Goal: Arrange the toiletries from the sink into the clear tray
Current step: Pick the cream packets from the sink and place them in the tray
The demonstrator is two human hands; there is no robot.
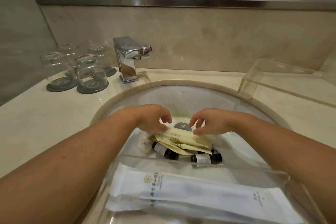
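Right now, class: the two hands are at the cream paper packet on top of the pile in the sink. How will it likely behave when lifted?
The cream packet looks thin and flat, so it is probably light and floppy, and may sag between the left hand and right hand. It lies loosely across the dark bottles, which could roll once it lifts.
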